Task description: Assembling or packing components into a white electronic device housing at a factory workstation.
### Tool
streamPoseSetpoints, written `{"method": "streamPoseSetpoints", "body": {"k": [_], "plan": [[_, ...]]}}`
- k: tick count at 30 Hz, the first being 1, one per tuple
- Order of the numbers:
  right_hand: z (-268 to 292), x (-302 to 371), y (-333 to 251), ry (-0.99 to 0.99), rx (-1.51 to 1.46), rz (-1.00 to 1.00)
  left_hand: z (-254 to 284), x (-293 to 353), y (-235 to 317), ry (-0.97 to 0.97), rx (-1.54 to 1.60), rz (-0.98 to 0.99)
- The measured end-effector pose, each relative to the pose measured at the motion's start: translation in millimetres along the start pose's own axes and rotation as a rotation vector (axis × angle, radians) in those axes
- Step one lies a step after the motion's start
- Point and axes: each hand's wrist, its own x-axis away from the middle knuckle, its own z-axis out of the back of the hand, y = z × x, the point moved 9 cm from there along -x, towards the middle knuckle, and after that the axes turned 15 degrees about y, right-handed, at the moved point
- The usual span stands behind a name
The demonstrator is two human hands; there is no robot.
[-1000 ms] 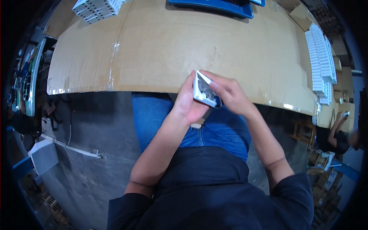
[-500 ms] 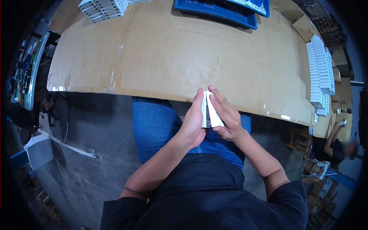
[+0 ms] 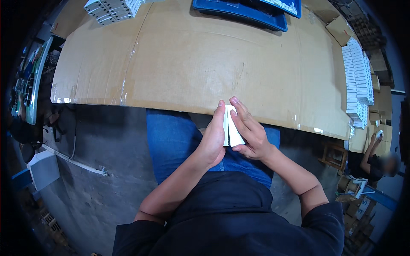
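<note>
Between my palms, just off the table's near edge and above my lap, sits a white plastic casing made of two long halves with a narrow dark gap between them. My left hand presses flat along its left side, thumb pointing up and away. Against the right half lies my right hand, its fingers stretched over the far end and its thumb at the near end. Both hands are closed on the casing together. My palms hide its outer sides, and I cannot tell what is inside.
A cardboard-covered table spans the front. White slotted housings are stacked at far left, blue trays with small white parts stand at the back, and white pieces are piled at right. Another person sits far right.
The dark gap between the casing's two halves has narrowed as my palms come together. My hands and the casing have shifted slightly toward me.
</note>
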Motion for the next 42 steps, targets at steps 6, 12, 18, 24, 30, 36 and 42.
{"method": "streamPoseSetpoints", "body": {"k": [6,12,18,24,30,36,42], "plan": [[1.9,-8.3,-5.0,-0.015,-0.007,0.026,-7.9,5.0,8.2,-0.084,-0.072,-0.059],[-0.4,-10.1,-7.7,-0.034,-0.012,0.065,-9.9,12.5,8.1,-0.134,-0.087,-0.075],[2.9,-18.6,-14.3,-0.029,0.030,0.070,-18.9,17.9,17.2,-0.206,-0.083,-0.120],[13.3,-42.2,-7.6,-0.118,-0.047,-0.084,-11.2,16.0,36.5,-0.281,-0.101,-0.214],[39.4,-28.5,28.1,0.456,-0.526,-0.696,-10.0,26.8,63.8,-0.177,-0.265,-0.487],[34.1,-21.8,21.5,0.396,-0.700,-0.755,-10.4,37.3,66.9,-0.254,-0.309,-0.593],[38.1,-25.2,18.5,0.412,-0.781,-0.662,-16.7,40.4,68.3,-0.268,-0.352,-0.556]]}}
